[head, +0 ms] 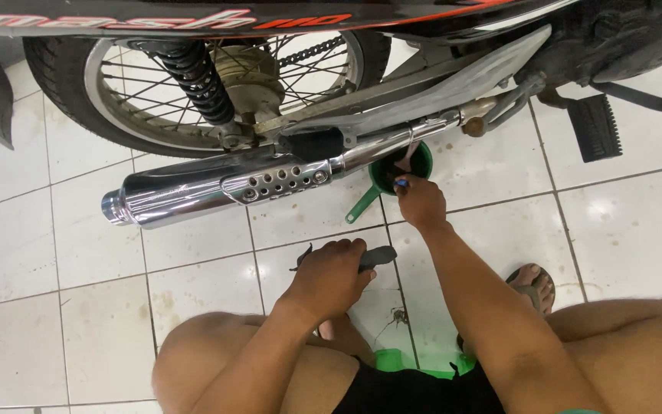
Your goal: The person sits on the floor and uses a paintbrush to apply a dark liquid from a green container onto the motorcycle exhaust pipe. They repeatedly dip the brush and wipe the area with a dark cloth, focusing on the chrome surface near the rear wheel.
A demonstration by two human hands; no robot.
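Just beyond your right hand [420, 201], the green funnel [397, 175] sits under the chrome exhaust [216, 186], handle angled back-left; that grip pinches a small blue-tipped item, perhaps. Your left hand [329, 277] clasps a dark tool [375, 257].

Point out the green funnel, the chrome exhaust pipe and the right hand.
green funnel [373, 186]: head view, left rim.
chrome exhaust pipe [185, 195]: head view, mid body.
right hand [421, 203]: head view, back of hand.
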